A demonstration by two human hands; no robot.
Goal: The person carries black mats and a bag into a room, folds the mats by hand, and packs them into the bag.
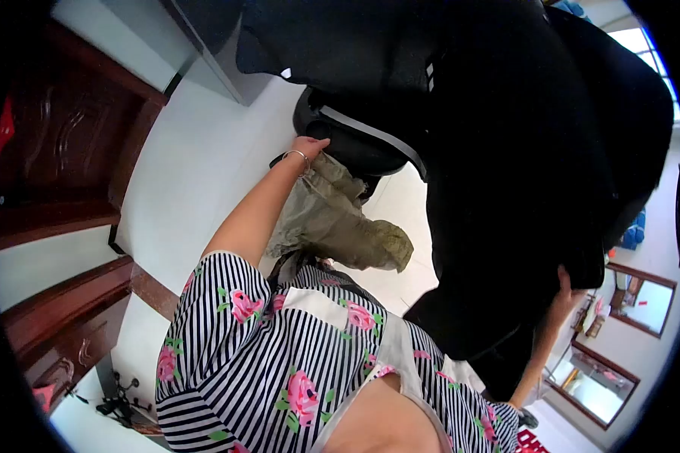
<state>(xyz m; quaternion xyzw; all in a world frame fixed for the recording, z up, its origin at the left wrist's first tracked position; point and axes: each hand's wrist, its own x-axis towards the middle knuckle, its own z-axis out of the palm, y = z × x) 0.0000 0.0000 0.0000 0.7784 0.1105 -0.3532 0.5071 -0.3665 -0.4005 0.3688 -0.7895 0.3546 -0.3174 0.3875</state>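
Observation:
Pinched in my left hand (310,146), which has a bracelet at the wrist, is a crumpled olive-green thin sheet (332,208), cloth or bag. It hangs down in front of my body and ends in a rougher, rounded part. My right hand (568,291) grips the edge of a very large black panel-like piece (506,189); its thumb shows and the other fingers are hidden behind. This piece fills the upper middle and right, too dark to make out its kind. Next to my left hand is a black object with a grey curved strip (374,134).
Pale floor tiles (404,204) show between the black piece and the olive sheet. Dark red wooden doors (68,136) stand in the white wall at left. A grey panel edge (223,57) is at upper left. Framed panes (642,298) hang at far right.

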